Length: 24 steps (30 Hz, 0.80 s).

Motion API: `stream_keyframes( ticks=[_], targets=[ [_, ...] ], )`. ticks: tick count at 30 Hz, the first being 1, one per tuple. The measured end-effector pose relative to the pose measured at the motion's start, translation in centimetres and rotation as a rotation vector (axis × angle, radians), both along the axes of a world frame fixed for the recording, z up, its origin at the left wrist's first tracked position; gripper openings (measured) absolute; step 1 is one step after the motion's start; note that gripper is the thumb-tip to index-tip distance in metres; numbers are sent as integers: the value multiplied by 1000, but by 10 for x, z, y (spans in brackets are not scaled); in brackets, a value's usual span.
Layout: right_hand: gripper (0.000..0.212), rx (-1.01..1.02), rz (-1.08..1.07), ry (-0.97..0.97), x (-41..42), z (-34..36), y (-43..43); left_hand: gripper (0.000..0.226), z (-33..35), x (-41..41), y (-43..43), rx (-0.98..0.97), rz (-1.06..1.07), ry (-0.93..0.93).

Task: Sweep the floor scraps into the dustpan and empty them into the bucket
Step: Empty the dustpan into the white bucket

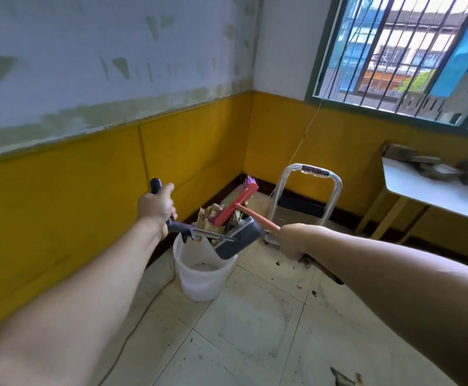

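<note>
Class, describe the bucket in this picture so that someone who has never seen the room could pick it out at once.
Find the corner where the two yellow walls meet. On the tiled floor just in front of it, left of the metal frame, stands the bucket. It is the only pale, see-through round tub, and the grey dustpan of scraps hangs tilted over its mouth.

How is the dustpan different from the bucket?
The dustpan is dark grey; the bucket is whitish and see-through. The dustpan is held up, tilted, by the left hand; the bucket stands upright on the floor. The dustpan is heaped with scraps; the bucket looks nearly empty. Both are open containers.
</note>
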State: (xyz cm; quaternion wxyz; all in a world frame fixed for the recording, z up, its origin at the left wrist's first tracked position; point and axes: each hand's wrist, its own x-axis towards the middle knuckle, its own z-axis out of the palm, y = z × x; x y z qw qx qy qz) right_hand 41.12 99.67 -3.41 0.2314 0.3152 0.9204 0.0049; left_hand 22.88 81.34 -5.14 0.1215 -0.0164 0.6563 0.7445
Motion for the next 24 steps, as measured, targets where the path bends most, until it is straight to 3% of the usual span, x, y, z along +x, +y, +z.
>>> stream_keyframes(
  ticks=[9, 12, 24],
  targets=[
    [36, 36, 243, -149, -16, -16, -29, 33, -36, -19, -36, -17, 183, -179],
    [46, 52, 310, -209, -23, -25, -42, 39, -52, -22, -49, -44, 252, -255],
    [48, 46, 273, -113, -32, -31, -44, 39, -82, -32, -72, -10, 232, -404]
  ],
)
